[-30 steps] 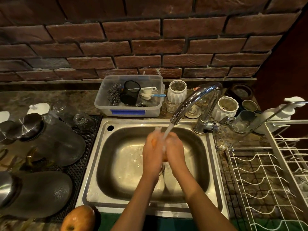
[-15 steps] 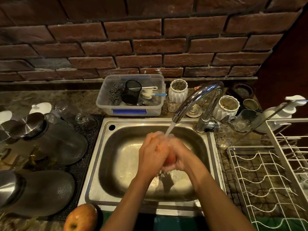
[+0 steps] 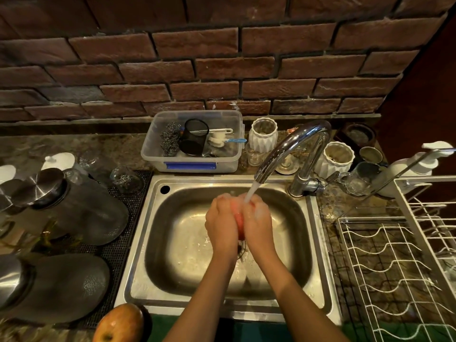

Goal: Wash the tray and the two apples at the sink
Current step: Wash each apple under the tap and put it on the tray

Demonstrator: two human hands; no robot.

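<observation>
Over the steel sink (image 3: pixel 187 245), my left hand (image 3: pixel 222 223) and my right hand (image 3: pixel 257 224) are cupped round a reddish-orange apple (image 3: pixel 238 219), which shows only as a strip between the palms. Water from the chrome tap (image 3: pixel 288 151) runs onto the top of the apple and my fingers. A second apple (image 3: pixel 118 324), yellow-orange and wet, sits on the counter at the sink's front left corner. No tray is in sight.
A clear plastic tub (image 3: pixel 192 164) with scourers and brushes stands behind the sink. Large glass jars (image 3: pixel 74 213) with steel lids lie on a black mat at the left. A white wire dish rack (image 3: pixel 399 267) fills the right side. Ribbed white cups (image 3: pixel 262 139) and a soap pump (image 3: pixel 414 166) crowd the tap.
My hands have kept turning the apple under the stream, shifting from palms flat beside it to wrapped over it and back to either side. The view has moved slightly.
</observation>
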